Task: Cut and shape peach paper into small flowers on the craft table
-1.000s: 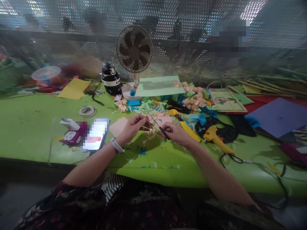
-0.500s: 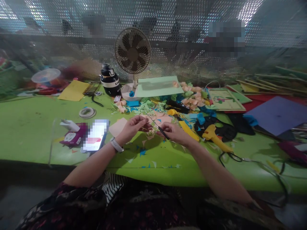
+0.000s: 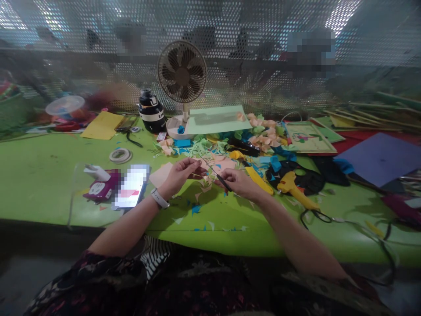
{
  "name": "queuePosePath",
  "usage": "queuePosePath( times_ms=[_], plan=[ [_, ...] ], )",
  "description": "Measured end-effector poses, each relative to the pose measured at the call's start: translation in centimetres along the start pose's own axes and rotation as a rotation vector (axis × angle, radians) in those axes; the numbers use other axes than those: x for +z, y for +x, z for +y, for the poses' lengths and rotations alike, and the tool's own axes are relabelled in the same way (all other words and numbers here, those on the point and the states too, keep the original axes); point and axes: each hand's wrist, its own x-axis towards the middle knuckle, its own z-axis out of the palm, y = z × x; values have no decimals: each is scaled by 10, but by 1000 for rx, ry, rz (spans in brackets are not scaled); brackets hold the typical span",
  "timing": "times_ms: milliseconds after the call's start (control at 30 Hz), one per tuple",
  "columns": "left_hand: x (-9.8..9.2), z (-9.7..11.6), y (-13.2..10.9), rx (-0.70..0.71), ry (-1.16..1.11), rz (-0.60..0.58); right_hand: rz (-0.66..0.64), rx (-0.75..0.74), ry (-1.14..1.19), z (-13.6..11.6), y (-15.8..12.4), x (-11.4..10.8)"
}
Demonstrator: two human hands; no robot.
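My right hand is closed around a thin black-handled tool, whose slender metal tip points up and left toward my other hand. Thumb and fingers of my left hand are pinched together near that tip; what they hold, if anything, is too small to make out. Beneath and beyond both hands lie peach paper pieces and green paper scraps. A peach sheet rests beside my left wrist. Just right of my right hand is a yellow-handled cutter or similar tool.
A lit phone, a purple plug block and a tape roll lie left. At the back stand a black bottle and a fan. A yellow glue gun with its cord and a purple sheet are on the right.
The hands and the black-handled tool stay almost in place, with the left fingers shifting only slightly. The whole view has moved a little.
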Motion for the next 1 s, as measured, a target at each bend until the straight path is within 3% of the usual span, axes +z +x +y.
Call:
queuePosePath(
  times_ms=[500, 633, 733, 900, 1000],
  plan=[
    [0, 4, 0, 8, -38, 14, 22, -37, 30, 4, 1, 2],
    [0, 6, 0, 4, -47, 25, 83, -28, 21, 6, 2, 1],
    [-1, 6, 0, -7, -68, 36, 142, -12, -110, 11, 4, -3],
    [-4, 4, 1, -59, -129, 50, 190, -23, -653, 13, 5, -4],
    [-4, 4, 2, -117, -146, 52, 161, 1, -821, 8, 2, -1]
  ],
)
